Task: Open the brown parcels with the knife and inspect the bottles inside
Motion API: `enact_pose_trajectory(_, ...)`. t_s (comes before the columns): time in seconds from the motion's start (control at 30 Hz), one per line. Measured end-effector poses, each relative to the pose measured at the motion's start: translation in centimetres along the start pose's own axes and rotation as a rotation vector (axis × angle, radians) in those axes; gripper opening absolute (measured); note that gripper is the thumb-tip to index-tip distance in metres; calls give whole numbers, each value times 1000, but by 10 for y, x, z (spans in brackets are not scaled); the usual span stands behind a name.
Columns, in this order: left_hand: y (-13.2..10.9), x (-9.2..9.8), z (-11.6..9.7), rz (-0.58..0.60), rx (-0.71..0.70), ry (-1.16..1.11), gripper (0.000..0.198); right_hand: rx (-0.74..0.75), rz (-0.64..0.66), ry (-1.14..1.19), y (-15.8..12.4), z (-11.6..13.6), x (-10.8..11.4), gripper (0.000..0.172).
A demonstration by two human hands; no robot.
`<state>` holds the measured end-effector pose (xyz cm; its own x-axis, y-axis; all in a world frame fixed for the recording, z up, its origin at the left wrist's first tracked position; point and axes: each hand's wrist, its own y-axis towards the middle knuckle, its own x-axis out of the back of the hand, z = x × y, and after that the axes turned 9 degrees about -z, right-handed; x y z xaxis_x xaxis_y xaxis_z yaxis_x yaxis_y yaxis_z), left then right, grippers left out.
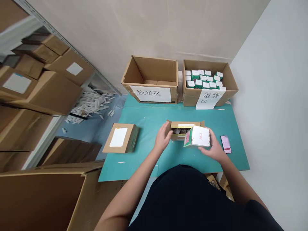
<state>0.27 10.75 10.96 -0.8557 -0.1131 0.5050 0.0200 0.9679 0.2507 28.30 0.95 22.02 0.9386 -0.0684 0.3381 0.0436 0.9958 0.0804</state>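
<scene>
My right hand (213, 146) grips a small white and green box (201, 137) with red lettering on its white face, tilted above the table. Just behind and to its left sits an opened cardboard carton (178, 137) with its flaps up. Something crumpled shows inside; I cannot make out what. My left hand (163, 136) is at the carton's left end, fingers apart, touching or very near the left flap. The carton's right part is hidden behind the white and green box.
A phone (226, 144) lies right on the green tabletop (149, 115), a taped carton (119, 138) left. Two labelled open boxes stand behind: the left box (156, 72), and the right box (229, 85) holding many small white-green boxes. Stacked cartons (48, 89) fill shelving at left.
</scene>
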Motion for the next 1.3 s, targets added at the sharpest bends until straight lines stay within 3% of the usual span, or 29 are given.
enact_pose_trajectory(0.13, -39, 20, -45, 399, -127, -201, 78, -63, 81, 59, -22, -16, -14, 93)
enact_pose_trajectory(0.2, -52, 20, -54, 505, -99, -262, 90, -98, 129, 92, -30, -28, -22, 96)
enact_pose_trajectory(0.27, -62, 13, -54, 537, -62, -317, 92, -126, 186, 121, -35, -39, -29, 97)
enact_pose_trajectory(0.47, -93, -20, -23, 439, 25, -294, 80, -199, 293, 89, -40, -69, -52, 98)
enact_pose_trajectory(0.67, -118, -55, 18, 312, 98, -134, 72, -230, 159, -73, -47, -102, -83, 101)
enact_pose_trajectory(0.87, -138, -83, 54, 89, 195, -44, 65, -68, 160, -312, -43, -113, -104, 93)
enact_pose_trajectory(1.07, -147, -89, 71, 76, 219, 56, 56, -30, 307, -523, -26, -111, -125, 76)
enact_pose_trajectory(1.3, -151, -81, 72, 150, 169, 39, 71, 111, 377, -866, -22, -84, -128, 53)
